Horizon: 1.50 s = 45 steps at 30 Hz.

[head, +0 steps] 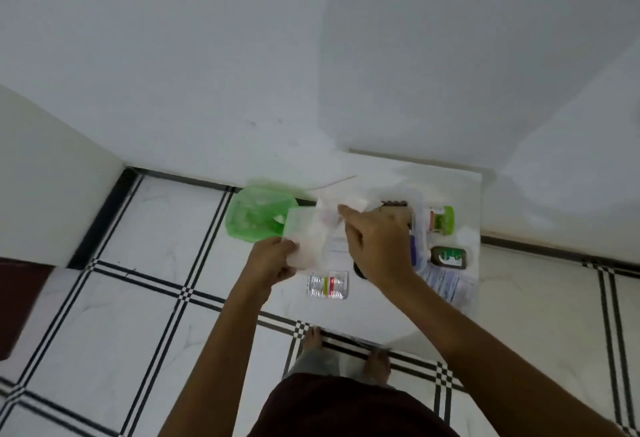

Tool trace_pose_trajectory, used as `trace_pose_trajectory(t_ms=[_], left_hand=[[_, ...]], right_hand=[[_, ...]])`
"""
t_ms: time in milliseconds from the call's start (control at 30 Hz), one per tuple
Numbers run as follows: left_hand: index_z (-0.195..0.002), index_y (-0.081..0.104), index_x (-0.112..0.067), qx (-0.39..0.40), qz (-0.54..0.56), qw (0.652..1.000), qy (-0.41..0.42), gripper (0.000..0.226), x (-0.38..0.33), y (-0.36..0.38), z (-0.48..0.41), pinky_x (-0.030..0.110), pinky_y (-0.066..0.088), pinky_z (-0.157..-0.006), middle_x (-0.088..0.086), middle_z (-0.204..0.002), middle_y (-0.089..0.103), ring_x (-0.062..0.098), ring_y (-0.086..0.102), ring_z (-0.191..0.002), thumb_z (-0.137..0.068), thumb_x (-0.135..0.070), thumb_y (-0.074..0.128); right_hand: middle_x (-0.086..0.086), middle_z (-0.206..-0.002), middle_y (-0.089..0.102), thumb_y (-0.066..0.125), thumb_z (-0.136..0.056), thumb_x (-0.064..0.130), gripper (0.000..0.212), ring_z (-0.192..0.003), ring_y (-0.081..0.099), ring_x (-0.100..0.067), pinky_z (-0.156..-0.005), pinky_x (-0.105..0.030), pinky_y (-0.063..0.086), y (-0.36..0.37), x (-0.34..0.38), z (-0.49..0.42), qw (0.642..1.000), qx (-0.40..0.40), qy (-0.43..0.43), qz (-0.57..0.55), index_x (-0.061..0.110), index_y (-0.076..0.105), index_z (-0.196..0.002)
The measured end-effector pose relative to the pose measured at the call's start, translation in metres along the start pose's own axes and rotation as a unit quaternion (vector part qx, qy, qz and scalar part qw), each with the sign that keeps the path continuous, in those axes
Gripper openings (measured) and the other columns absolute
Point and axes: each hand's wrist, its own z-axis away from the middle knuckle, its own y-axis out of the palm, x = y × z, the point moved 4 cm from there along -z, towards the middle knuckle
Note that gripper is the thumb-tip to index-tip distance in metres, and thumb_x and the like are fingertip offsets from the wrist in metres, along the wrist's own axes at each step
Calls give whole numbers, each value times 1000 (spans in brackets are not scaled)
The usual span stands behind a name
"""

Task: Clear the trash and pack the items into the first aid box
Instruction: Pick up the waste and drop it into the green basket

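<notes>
Green bin [256,213] on the floor off the desk's [374,319] left edge. My left hand [273,263] and right hand [377,246] both pinch white wrappers [311,232] beside it; not dropped yet. Blister pack [328,285], box [417,228] and bottles [441,220] at the right edge look unpacked. Early, I judge.

One green bin [254,213], one blister pack [327,285], two bottles [441,220].

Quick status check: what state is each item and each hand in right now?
Left hand: gripping white wrapper.
Right hand: pinching the wrapper's top.
Green bin: open, on floor beside table.
Blister pack: flat on table.
Green bottle: lying down.
Dark tin: closed.
</notes>
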Motion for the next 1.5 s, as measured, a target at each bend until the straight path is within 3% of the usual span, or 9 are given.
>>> trace_pose_trajectory(t_ms=[233, 367, 467, 667, 767, 867, 1133, 1300, 1500], left_hand=[[-107, 54, 2, -6, 205, 978, -31, 18, -9, -30, -28, 31, 51, -64, 18, -95, 60, 27, 59, -83, -92, -6, 49], [-113, 53, 4, -17, 182, 981, -69, 24, -1, -62, -76, 28, 52, -58, 24, -103, 61, 33, 62, -88, -91, -6, 49], [-114, 51, 4, -19, 169, 980, -102, 25, 3, -93, -127, 24, 53, -48, 25, -101, 60, 33, 64, -79, -91, -6, 49], [-105, 50, 4, -52, 74, 986, -141, 18, 5, -155, -270, 19, 49, -40, 25, -86, 62, 25, 67, -47, -87, 0, 48], [-109, 56, 8, -68, 3, 988, -136, 28, 18, -182, -355, 24, 54, -47, 24, -88, 65, 32, 68, -69, -83, -2, 51], [-109, 59, 7, -65, -67, 988, -124, 42, 46, -198, -437, 40, 61, -68, 27, -109, 65, 36, 69, -86, -71, -12, 55], [-121, 52, 4, -50, -214, 971, -94, 43, 132, -190, -576, 47, 56, -85, 23, -123, 58, 40, 65, -99, -78, -1, 56], [-125, 52, -2, -48, -361, 931, -27, 42, 151, -188, -587, 38, 52, -88, 24, -114, 64, 38, 63, -100, -83, -7, 54], [-118, 56, -7, -36, -412, 910, 27, 33, 142, -182, -541, 44, 48, -96, 17, -123, 61, 33, 58, -111, -86, -12, 54]], right_hand=[[-4, -89, 70, 48, -90, 19, 32, -95, 58, -28, -75, -45, 49, 57, 44, -17, 982, 148, 23, -114, 20, 67, -115], [-10, -122, 66, 52, -91, 15, 33, -117, 57, -22, -101, -30, 42, 117, 53, -39, 914, 268, 149, -265, 8, 63, -122], [-11, -116, 69, 54, -92, 26, 32, -109, 61, -22, -96, -32, 45, 168, 66, -62, 869, 291, 258, -306, 7, 68, -113], [-12, -119, 67, 52, -91, 12, 28, -112, 59, -24, -80, -15, 37, 321, 77, -111, 829, 315, 369, -279, 2, 68, -110], [-17, -119, 67, 54, -87, 8, 29, -112, 61, -29, -83, -19, 43, 408, 65, -119, 807, 328, 420, -255, -3, 67, -111], [-29, -114, 64, 54, -84, 3, 28, -109, 59, -40, -89, -42, 51, 490, 45, -118, 789, 329, 469, -224, -13, 63, -105], [-13, -131, 59, 54, -87, 4, 34, -114, 59, -28, -93, -31, 48, 648, -17, -102, 742, 362, 522, -214, 8, 63, -120], [-15, -133, 55, 50, -84, 8, 44, -117, 54, -33, -97, -40, 49, 673, -40, -83, 760, 412, 485, -134, 12, 56, -128], [-15, -129, 51, 50, -86, 10, 40, -120, 46, -31, -95, -39, 45, 614, -20, -78, 813, 353, 452, -96, 8, 54, -126]])
